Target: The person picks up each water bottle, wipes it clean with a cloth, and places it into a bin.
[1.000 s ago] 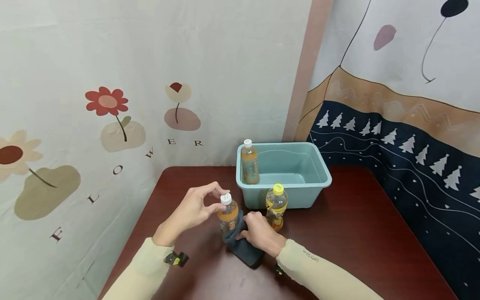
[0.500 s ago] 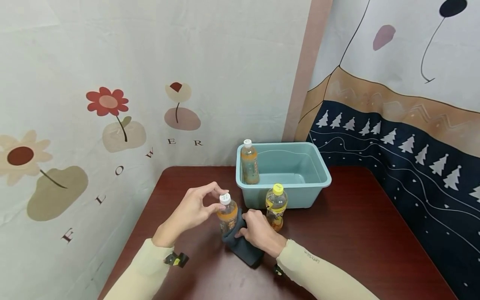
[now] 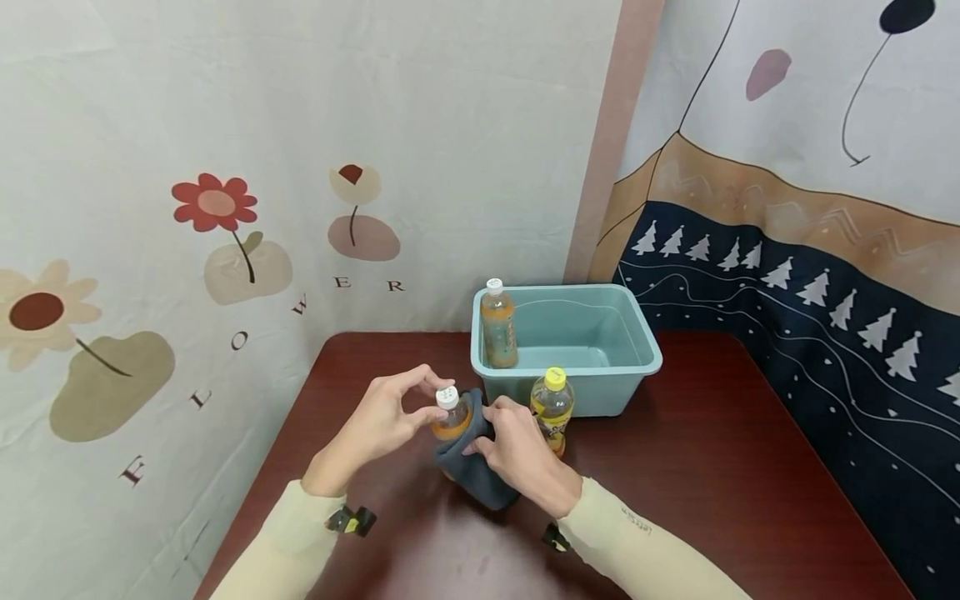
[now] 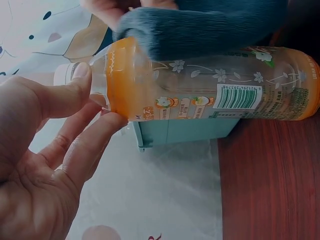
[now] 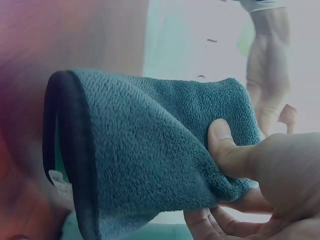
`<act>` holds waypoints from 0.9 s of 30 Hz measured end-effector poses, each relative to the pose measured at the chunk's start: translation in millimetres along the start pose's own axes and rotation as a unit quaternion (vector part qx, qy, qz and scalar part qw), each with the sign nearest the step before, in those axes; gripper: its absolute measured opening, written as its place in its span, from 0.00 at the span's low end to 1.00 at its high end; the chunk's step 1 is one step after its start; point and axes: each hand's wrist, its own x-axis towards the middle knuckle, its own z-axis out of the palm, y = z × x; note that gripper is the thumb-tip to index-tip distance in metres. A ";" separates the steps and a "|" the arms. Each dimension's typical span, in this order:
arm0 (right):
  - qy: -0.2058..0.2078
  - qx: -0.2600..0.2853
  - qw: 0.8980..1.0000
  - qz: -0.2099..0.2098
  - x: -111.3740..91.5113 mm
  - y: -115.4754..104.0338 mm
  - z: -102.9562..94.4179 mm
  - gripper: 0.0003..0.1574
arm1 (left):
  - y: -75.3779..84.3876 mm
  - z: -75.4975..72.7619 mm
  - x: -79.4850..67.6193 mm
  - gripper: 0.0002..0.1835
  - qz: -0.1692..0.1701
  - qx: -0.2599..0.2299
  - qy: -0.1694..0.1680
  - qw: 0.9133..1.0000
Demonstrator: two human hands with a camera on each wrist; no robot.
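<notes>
A clear plastic bottle (image 4: 185,87) with an orange-banded label and a white cap (image 3: 447,397) stands upright on the table. My left hand (image 3: 386,417) pinches it at the cap and neck, thumb on one side and fingers on the other. My right hand (image 3: 517,446) grips a folded dark blue-grey towel (image 3: 480,467) and holds it against the bottle's right side, covering much of the label in the head view. In the right wrist view the towel (image 5: 150,145) hangs folded, with a dark hem and a small white tag, my thumb pressed on its face.
Just right of my right hand stands a yellow-capped bottle (image 3: 553,408). Behind it is a light blue plastic tub (image 3: 570,392), with another white-capped orange-label bottle (image 3: 499,329) in its left end. The dark red table (image 3: 712,467) meets a printed cloth backdrop (image 3: 450,167).
My right hand has moved the towel up and a little left along the bottle, so it covers more of the label. My left hand keeps its pinch at the cap.
</notes>
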 end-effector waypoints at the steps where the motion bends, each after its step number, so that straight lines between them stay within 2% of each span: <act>1: 0.005 0.003 1.000 0.000 -0.3 -2.2 -1.7 0.29 | -0.3 0.1 -0.7 0.22 0.000 0.000 0.001 1.000; 5: 0.033 0.019 0.999 -0.007 1.0 -10.5 -8.6 0.35 | -0.3 0.8 -1.6 0.23 0.008 0.004 0.007 1.000; 11: 0.076 0.033 0.996 -0.036 7.0 -20.9 -16.9 0.29 | 4.2 0.9 -0.6 0.23 0.010 0.010 0.003 1.000; 27: 0.077 0.044 0.996 -0.027 4.3 -20.8 -19.1 0.29 | 6.7 -4.2 -3.2 0.24 -0.009 -0.001 -0.004 1.000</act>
